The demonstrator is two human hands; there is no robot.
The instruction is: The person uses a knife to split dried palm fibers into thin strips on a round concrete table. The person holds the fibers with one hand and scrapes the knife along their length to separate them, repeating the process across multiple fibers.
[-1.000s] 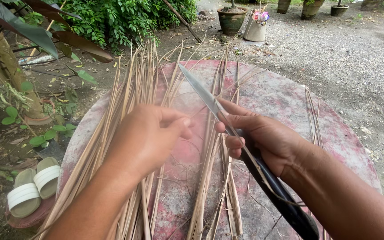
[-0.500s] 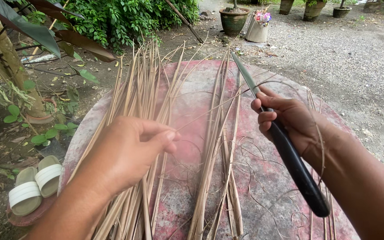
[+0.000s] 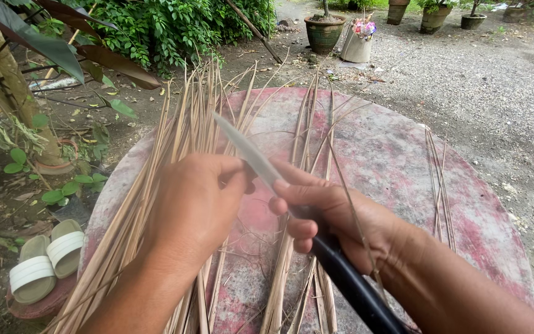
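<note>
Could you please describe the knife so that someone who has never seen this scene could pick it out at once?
Start at the round, worn red table strewn with dry tan leaf strips. Over its middle the right hand grips a knife. Unlike the strips, it has a pale metal blade and a smooth black handle.

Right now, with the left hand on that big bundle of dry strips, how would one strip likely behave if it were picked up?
Probably light and springy: each dry strip is long, thin and straw-coloured. Likely floppy at the tips, since the ends fan and curve past the round table. Unlikely to roll, as they look flat; the left hand rests on them.
</note>
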